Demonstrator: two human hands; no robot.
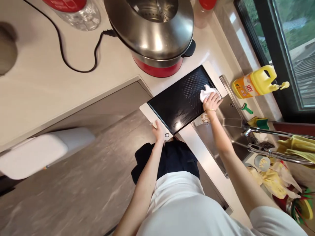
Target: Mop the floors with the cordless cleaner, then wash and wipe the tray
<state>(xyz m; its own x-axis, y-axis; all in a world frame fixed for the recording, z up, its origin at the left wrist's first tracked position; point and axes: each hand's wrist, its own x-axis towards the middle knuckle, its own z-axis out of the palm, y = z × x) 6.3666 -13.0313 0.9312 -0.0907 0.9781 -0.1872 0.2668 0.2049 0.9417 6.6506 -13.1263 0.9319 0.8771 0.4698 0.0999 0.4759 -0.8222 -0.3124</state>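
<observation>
A black electric griddle [172,100] with cream-white ends spans from the counter corner toward the sink. Its far right part is ridged, the rest flat, with wet-looking streaks at the near corner. My left hand [158,131] is closed around the near white end, beside a round knob [167,135]. My right hand [212,102] presses a crumpled white cloth or paper towel [207,91] onto the ridged side near the right edge. The fingers lie over the white wad and partly hide it.
A steel pot with a domed lid [152,31] on a red base stands behind the griddle, its black cord [62,55] on the counter. To the right are a sink [226,114], yellow detergent bottle [258,82], green peeler [247,108] and faucet [248,131]. A white bin [34,152] stands left.
</observation>
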